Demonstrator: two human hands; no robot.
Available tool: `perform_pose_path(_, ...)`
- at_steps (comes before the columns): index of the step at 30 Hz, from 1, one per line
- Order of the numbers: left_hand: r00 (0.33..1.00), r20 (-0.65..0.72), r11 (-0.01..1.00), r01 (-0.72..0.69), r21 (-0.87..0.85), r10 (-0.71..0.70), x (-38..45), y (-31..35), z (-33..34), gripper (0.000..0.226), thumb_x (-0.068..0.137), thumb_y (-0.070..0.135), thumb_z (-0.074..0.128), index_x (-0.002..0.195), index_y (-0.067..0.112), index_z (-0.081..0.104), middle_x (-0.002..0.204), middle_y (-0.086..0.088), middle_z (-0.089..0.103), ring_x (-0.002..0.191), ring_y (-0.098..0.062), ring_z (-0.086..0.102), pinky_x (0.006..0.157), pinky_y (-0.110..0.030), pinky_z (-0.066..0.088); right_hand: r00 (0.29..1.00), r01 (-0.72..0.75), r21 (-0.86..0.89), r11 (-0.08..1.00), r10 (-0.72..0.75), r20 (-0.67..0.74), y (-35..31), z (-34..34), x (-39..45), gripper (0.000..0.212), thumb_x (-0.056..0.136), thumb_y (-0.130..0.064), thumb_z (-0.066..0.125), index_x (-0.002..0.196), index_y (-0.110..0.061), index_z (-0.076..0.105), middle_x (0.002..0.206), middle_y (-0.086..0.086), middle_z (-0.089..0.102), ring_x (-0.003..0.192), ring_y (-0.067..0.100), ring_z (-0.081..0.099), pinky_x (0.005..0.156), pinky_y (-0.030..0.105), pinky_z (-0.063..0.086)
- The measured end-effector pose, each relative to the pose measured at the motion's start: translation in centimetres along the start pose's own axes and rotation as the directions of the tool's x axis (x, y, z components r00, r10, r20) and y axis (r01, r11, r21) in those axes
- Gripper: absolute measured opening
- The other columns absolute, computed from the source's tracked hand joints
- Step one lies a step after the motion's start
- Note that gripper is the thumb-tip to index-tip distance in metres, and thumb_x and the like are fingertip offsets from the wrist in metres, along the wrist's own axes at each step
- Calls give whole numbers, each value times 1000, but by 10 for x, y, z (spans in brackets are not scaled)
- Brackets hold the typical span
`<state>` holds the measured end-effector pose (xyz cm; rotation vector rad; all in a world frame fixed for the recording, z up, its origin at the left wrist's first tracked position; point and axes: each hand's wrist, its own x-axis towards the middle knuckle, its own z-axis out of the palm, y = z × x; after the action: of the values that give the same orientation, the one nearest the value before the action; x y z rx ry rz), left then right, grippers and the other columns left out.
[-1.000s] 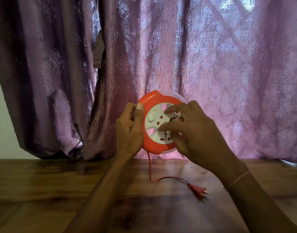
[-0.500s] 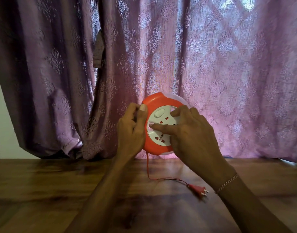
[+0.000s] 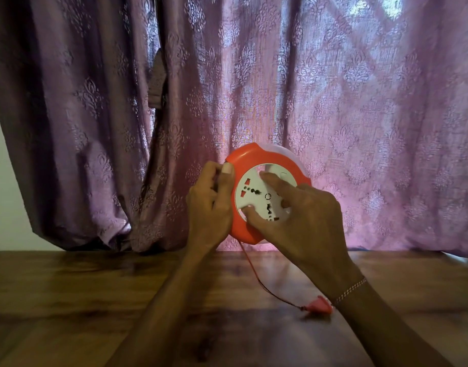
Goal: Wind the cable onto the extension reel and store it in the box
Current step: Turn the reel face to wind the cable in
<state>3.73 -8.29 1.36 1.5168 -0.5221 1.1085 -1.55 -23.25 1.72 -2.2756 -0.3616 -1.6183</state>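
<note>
Head view: the extension reel is a round orange shell with a white socket face and a pale back rim, held upright above the wooden table before a purple curtain. The left hand grips its left edge, thumb pressed on the orange rim, fingers curled behind. The right hand lies on the white face, fingertips spread and pressing it. Below the fingers a thin red cable hangs to the table, ending at a red plug beside the right wrist.
</note>
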Motion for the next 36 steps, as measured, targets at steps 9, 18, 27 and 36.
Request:
perform_pose_path(9,999,-4,997,40,-68,-41,1,1,-6,45,98,59,43,85,17,54,78,-8,68,73,-36,68,62,-59,56,934,356,44,934,-353,-61,12,-7,9,22,91,-31,65,108,-20,74,103,5,63,93,23,49,71,35,46)
perform_pose_path(18,999,53,999,-8,-45,10,0,-2,-4,37,102,51,46,85,21,54,74,-2,65,70,-28,67,60,-55,54,848,488,-153,860,-425,317,12,-18,12,42,76,-17,70,110,-42,74,136,10,57,111,35,45,81,47,44)
perform_pose_path(27,993,99,998,-60,-28,62,1,-2,-5,27,104,44,45,82,31,53,77,12,68,70,-7,69,56,-31,55,856,430,-204,879,-325,402,4,-25,10,64,60,-25,86,118,-46,69,119,11,59,106,34,53,75,42,42)
perform_pose_path(36,997,65,995,-24,-98,31,2,0,-3,34,103,50,44,80,25,51,67,10,59,60,-6,54,53,-38,47,929,318,-92,944,-291,228,10,-19,10,57,77,-40,63,133,-47,57,98,5,51,91,26,52,74,39,46)
